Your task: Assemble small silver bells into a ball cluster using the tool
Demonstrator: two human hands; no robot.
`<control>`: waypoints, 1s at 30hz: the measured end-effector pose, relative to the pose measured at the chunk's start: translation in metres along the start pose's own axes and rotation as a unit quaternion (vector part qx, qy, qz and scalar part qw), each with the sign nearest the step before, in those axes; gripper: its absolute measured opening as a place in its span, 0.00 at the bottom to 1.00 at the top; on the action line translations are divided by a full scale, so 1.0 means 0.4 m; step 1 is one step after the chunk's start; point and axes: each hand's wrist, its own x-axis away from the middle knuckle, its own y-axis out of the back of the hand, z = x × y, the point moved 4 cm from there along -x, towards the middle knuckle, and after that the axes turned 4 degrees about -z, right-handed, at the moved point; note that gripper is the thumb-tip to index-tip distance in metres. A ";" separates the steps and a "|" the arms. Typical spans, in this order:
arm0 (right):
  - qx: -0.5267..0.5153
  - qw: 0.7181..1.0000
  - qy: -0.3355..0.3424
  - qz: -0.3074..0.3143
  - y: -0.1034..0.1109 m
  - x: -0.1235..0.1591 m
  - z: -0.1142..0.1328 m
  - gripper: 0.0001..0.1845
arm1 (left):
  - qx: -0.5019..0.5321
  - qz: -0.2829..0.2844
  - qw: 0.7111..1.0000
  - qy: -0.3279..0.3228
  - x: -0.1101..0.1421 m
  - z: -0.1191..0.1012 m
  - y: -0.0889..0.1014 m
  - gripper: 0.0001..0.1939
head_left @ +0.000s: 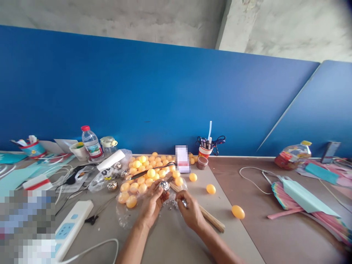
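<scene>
In the middle of the desk, the fingers of my left hand [151, 206] are closed around a shiny silver ball [164, 186] with a bumpy surface. To its right, my right hand [190, 209] is curled in a pinch. Something small and shiny shows at its fingers, too small to name. Tiny silver beads [172, 205] lie on clear plastic between the hands. A wooden-handled tool [211, 218] lies partly behind my right hand. Similar silver balls [112, 186] rest to the left, and many orange balls [141, 180] sit in a clear plastic bag beyond my hands.
Loose orange balls [238, 212] lie at the right. A phone [182, 158] and a cup with scissors [205, 151] stand at the back. On the left are a power strip [74, 223], cables and a water bottle [92, 143]. Pink and teal material [308, 200] lies far right.
</scene>
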 end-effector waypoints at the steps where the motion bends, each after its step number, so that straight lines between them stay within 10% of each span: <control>1: 0.002 1.000 -0.006 -0.001 -0.001 0.000 -0.002 0.05 | -0.001 0.000 1.000 0.002 0.000 0.001 0.000 0.23; 19: -0.022 0.998 0.025 0.046 -0.009 0.001 0.005 0.08 | -0.023 0.009 1.000 0.007 0.001 0.008 -0.003 0.27; 30: -0.112 0.985 -0.127 -0.043 -0.002 -0.008 -0.043 0.04 | -0.031 0.013 0.999 0.012 0.001 0.011 -0.004 0.23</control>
